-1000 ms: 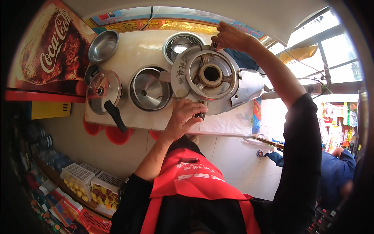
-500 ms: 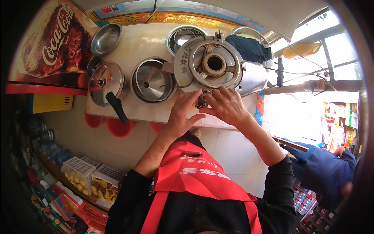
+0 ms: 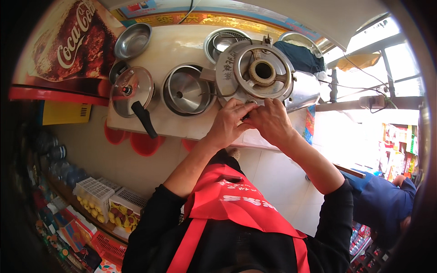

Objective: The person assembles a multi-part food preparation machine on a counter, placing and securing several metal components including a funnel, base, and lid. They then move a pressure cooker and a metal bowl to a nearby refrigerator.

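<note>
Fingers of both hands pinched together at the near edge of the burner, curled tight on some small part there; too small and too hidden to name, so cannot tell what is gripped. Left hand and right hand touching each other, knuckles up, neither flat nor released. Burner resting at the far right of the tabletop, tilted a little toward the hands, ring and brass-coloured centre facing up. Likely heavy, stiff cast metal, not fragile; possibly greasy, so slippery at the rim. Best taken by the outer ring or the body beneath, not by the thin prongs. Just left of it, a steel pot holding a funnel-like insert, then a lid with a black handle. Further back, a bowl and another pot. Behind the burner, a dark cloth. Down at the lower left, baskets of small goods. At the lower right, another person's blue sleeve.
</note>
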A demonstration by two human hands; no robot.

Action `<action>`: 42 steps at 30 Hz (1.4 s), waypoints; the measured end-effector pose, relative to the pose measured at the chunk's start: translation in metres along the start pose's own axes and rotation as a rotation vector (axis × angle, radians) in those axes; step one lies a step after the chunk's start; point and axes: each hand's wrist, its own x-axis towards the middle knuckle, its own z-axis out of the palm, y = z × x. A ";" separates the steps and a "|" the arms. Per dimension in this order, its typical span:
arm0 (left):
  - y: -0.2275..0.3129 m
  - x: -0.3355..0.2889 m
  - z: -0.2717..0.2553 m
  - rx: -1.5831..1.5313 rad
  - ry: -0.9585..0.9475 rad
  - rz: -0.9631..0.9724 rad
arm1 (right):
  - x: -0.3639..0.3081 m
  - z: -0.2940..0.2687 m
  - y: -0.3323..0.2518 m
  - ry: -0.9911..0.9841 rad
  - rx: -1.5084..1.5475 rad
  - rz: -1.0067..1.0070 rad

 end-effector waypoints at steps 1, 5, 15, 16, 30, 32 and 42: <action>0.001 0.000 0.000 0.008 0.022 0.030 | 0.000 -0.001 -0.001 -0.028 -0.004 0.011; -0.009 -0.010 -0.002 0.128 0.113 0.185 | 0.001 -0.004 -0.002 -0.065 -0.002 0.047; -0.279 -0.116 -0.051 0.456 0.800 -0.653 | -0.087 0.036 -0.030 0.289 0.631 0.579; -0.303 -0.120 -0.049 0.334 0.774 -0.711 | -0.108 0.050 -0.038 0.216 0.667 0.618; -0.257 -0.071 -0.137 -0.704 0.680 -1.031 | -0.413 0.185 -0.212 -0.861 1.657 1.587; -0.227 -0.067 -0.155 -0.537 0.710 -0.939 | -0.406 0.203 -0.221 -0.779 1.735 1.616; -0.060 -0.018 -0.258 -0.705 0.754 -0.788 | -0.351 0.273 -0.205 -0.425 1.812 1.499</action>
